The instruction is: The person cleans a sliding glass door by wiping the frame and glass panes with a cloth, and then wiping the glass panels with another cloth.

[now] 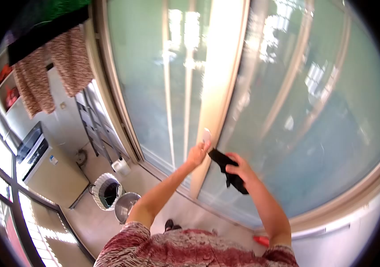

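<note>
L hand [197, 154] is at the sliding-door handle [206, 135]; grip unclear. R hand [242, 170], apart from L, clamps black cloth [228, 171] in front of the glass door. White slatted basket [106, 192] on floor, w/ dark items inside; metal basin [126, 207] beside it, contents unclear.

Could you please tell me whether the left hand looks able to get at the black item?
Probably yes: the left hand is close to the upper end of the black item, with nothing visible between them, though the right hand is holding it.
</note>
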Demonstrator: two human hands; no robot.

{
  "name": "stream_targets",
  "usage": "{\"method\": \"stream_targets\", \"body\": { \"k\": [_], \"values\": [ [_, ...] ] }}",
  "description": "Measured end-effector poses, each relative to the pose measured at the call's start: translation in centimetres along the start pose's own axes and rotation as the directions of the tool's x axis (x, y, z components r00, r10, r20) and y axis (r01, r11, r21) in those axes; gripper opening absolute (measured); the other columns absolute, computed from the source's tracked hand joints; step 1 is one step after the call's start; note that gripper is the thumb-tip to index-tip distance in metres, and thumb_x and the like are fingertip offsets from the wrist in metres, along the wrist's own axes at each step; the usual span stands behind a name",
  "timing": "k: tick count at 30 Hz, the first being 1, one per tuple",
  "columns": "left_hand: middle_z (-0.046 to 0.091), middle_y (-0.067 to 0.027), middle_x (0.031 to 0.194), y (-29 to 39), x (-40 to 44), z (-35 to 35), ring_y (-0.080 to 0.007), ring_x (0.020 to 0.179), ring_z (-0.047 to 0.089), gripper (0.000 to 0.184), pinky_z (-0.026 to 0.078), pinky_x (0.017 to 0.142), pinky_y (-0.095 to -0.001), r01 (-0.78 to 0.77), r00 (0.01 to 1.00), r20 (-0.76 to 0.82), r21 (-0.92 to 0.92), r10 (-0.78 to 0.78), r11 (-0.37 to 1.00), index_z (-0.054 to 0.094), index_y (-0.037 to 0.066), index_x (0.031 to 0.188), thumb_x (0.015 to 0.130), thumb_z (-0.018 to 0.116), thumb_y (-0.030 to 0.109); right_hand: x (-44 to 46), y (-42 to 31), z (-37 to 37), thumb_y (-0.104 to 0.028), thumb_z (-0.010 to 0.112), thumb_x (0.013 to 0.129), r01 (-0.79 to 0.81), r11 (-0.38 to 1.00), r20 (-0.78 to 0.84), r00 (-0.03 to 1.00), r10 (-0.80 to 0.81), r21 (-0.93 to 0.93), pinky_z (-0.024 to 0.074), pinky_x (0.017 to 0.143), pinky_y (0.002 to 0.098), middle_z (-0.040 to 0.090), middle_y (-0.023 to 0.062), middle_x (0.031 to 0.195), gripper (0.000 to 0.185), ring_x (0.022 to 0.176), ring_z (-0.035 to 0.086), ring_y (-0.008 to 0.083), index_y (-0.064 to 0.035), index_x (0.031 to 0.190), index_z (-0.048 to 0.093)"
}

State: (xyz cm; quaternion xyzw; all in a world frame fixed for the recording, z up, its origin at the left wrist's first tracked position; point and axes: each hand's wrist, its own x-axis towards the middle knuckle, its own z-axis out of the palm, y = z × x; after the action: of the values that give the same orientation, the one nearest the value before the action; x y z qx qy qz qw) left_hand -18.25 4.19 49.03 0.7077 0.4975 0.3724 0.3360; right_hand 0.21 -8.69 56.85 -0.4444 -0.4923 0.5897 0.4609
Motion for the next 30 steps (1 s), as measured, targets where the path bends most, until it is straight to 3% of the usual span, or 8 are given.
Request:
{"method": "stream_targets", "body": {
  "k": [2, 5, 9, 12, 16, 19, 24, 30],
  "values": [
    [0.064, -0.0191, 0.098, -0.3, -0.5, -0.4, -0.0316, 0.099, 0.058, 0.074, 0.043, 0.086, -0.0383, -0.019, 1.0, 0.004, -0.412, 0.022, 0.911, 0.057, -0.001, 0.111, 0.088, 0.031, 0.065, 0.2, -0.6, 0.5, -0.005, 0.077, 0.067, 0.032, 0.998, 0.002, 0.999, -0.032, -0.059, 0.0439, 0.085, 0.0303, 0.057, 0.0125, 0.11, 0.068, 0.1, 0.054, 0.0204, 0.0037, 0.125, 0.042],
    [0.053, -0.0097, 0.122, 4.7, -3.5, -5.4, -0.0199, 0.116, 0.047, 0.076, 0.041, 0.092, -0.0349, 0.02, 0.878, 0.389, -0.612, 0.279, 0.79, 0.041, 0.004, 0.132, 0.087, 0.034, 0.065, 1.3, 0.0, 0.6, -0.003, 0.078, 0.065, 0.026, 0.998, 0.019, 1.0, -0.025, -0.065, 0.0449, 0.082, 0.0301, 0.058, 0.011, 0.105, 0.064, 0.097, 0.056, 0.0202, 0.0026, 0.121, 0.045],
    [0.061, -0.005, 0.099, 5.7, -4.6, -6.7, -0.0104, 0.091, 0.056, 0.034, 0.047, 0.078, -0.0253, -0.163, 0.885, 0.3, -0.514, 0.355, 0.842, 0.056, 0.0, 0.114, 0.084, 0.066, 0.015, 3.3, 1.1, 1.7, -0.007, 0.069, 0.077, -0.029, 0.996, -0.002, 1.0, 0.029, 0.086, 0.0464, 0.078, 0.0303, 0.058, 0.0098, 0.1, 0.042, 0.09, 0.057, 0.0178, 0.0017, 0.113, 0.05],
    [0.059, -0.0014, 0.067, 4.6, -4.5, -7.5, -0.0079, 0.066, 0.053, 0.017, 0.045, 0.06, -0.0263, -0.131, 0.983, 0.078, -0.342, 0.166, 0.931, 0.063, -0.002, 0.081, 0.086, 0.061, 0.014, 4.4, 1.8, 3.0, -0.012, 0.065, 0.082, 0.051, 0.997, 0.002, 0.999, -0.051, -0.064, 0.0458, 0.073, 0.0286, 0.059, 0.0084, 0.095, 0.032, 0.084, 0.057, 0.0161, 0.0013, 0.108, 0.052],
    [0.056, 0.0026, 0.067, 5.1, -4.4, -8.6, -0.0045, 0.064, 0.049, 0.02, 0.043, 0.056, -0.0247, -0.043, 0.995, 0.051, -0.577, 0.089, 0.815, 0.063, -0.002, 0.081, 0.087, 0.062, 0.017, 7.3, 3.8, 3.1, -0.015, 0.061, 0.084, 0.318, 0.832, 0.026, 0.938, -0.345, -0.454, 0.0458, 0.067, 0.0295, 0.062, 0.0095, 0.076, 0.02, 0.072, 0.059, 0.0174, 0.002, 0.095, 0.062],
    [0.056, -0.0015, 0.064, 4.8, -3.6, -9.9, -0.005, 0.06, 0.049, 0.02, 0.041, 0.053, -0.0259, -0.16, 0.987, -0.072, -0.312, 0.144, 0.937, 0.063, -0.001, 0.08, 0.087, 0.062, 0.018, 7.7, 1.5, 4.0, -0.017, 0.06, 0.085, 0.541, 0.532, 0.215, 0.804, -0.555, -0.651, 0.0472, 0.064, 0.032, 0.063, 0.0137, 0.079, 0.021, 0.072, 0.062, 0.0234, 0.0014, 0.096, 0.063],
    [0.06, -0.0174, 0.072, 7.8, -4.0, -12.6, -0.0355, 0.061, 0.054, 0.017, 0.044, 0.054, -0.0345, -0.375, 0.873, -0.287, 0.122, 0.394, 0.919, 0.063, -0.001, 0.081, 0.078, 0.068, 0.014, 6.9, -1.8, 7.8, -0.014, 0.06, 0.085, 0.489, 0.581, 0.044, 0.788, -0.614, -0.651, 0.0481, 0.055, 0.0287, 0.062, 0.0109, 0.069, 0.016, 0.061, 0.063, 0.0188, 0.0018, 0.082, 0.059],
    [0.06, -0.0166, 0.068, 7.9, -0.9, -15.7, -0.0357, 0.061, 0.056, 0.017, 0.045, 0.055, -0.0369, -0.487, 0.811, -0.263, 0.192, 0.523, 0.852, 0.065, 0.001, 0.076, 0.075, 0.07, 0.018, 8.1, -1.0, 12.7, -0.008, 0.058, 0.085, 0.636, 0.563, 0.226, 0.744, -0.629, -0.527, 0.0489, 0.054, 0.0284, 0.061, 0.0111, 0.068, 0.01, 0.062, 0.064, 0.0185, 0.0018, 0.086, 0.055]
  ]
}}
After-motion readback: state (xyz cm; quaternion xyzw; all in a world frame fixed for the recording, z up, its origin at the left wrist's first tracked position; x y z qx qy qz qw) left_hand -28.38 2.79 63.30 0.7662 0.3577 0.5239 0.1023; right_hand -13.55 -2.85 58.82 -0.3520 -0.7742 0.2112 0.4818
